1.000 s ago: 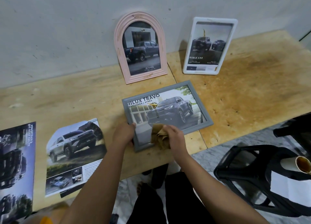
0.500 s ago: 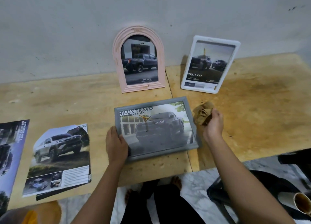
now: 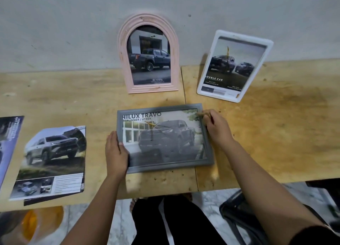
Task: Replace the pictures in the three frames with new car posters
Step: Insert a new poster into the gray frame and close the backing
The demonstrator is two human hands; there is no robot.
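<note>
A grey rectangular frame (image 3: 208,147) lies flat near the table's front edge and shows a dark pickup poster headed "HILUX TRAVO". My left hand (image 3: 116,152) grips its left edge, thumb on the glass. My right hand (image 3: 217,128) sits at the frame's upper right edge, closed on a small brown cloth (image 3: 201,114) that barely shows past the fingers. A pink arched frame (image 3: 121,60) and a white frame (image 3: 261,64) lean upright against the wall, each with a dark truck poster.
Loose car posters lie on the wooden table (image 3: 276,134): one with a white SUV (image 3: 53,160) at the left, a darker one (image 3: 9,139) at the far left edge. A black stool (image 3: 237,213) stands on the floor at lower right.
My right hand carried the brown cloth off the glass to the frame's right side, then back to its upper right edge. My left hand stayed on the left edge. The camera tilted.
</note>
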